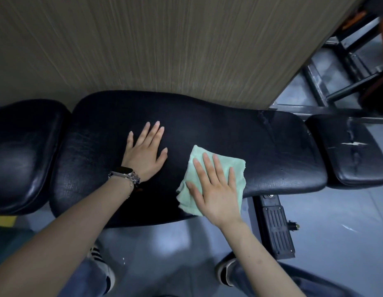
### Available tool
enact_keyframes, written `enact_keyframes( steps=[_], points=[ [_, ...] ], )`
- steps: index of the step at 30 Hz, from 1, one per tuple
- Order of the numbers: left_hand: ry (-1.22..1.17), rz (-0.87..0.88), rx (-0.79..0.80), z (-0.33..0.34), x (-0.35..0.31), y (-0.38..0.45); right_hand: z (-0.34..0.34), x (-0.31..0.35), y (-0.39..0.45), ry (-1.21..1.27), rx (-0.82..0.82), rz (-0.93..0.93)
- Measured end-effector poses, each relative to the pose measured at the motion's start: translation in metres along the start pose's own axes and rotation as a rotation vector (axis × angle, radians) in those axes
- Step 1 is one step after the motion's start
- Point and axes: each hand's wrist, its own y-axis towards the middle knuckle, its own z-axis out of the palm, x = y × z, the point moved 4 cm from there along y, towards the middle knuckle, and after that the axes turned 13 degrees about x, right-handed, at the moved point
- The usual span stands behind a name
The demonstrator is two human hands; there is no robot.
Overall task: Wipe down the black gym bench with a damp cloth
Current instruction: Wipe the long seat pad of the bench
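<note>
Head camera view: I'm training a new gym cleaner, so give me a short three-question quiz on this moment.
1. True or false: the left hand holds the cloth.
2. What colour is the cloth?
3. The right hand is: A) lifted off the bench pad; B) flat on the cloth; C) on the cracked pad.

Key: 1 false, it rests bare on the bench pad; 2 light green; 3 B.

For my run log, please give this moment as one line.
left hand: flat on bench | right hand: pressing cloth | near front edge
</note>
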Motion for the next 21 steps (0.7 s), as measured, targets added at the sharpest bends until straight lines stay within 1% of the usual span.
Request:
enact_keyframes(
  steps=[3,6,10,16,21],
  points=[
    [-0.037,-0.008,0.003,-0.002,-0.005,0.001,0.003,-0.003,-0.017,0.01,-0.007,-0.01],
    [-0.063,0.028,0.006,-0.002,-0.017,0.004,0.005,-0.008,-0.028,0.016,-0.016,-0.033],
    [-0.076,0.039,-0.019,0.001,-0.03,0.009,0.004,-0.014,-0.025,0.01,-0.03,-0.043],
    [-0.03,0.024,-0.02,0.005,-0.033,0.016,-0.003,-0.021,0.009,-0.017,-0.028,-0.011],
    [0.004,0.026,-0.075,0.009,-0.032,0.018,-0.017,-0.033,0.056,0.014,0.05,-0.004]
  ],
)
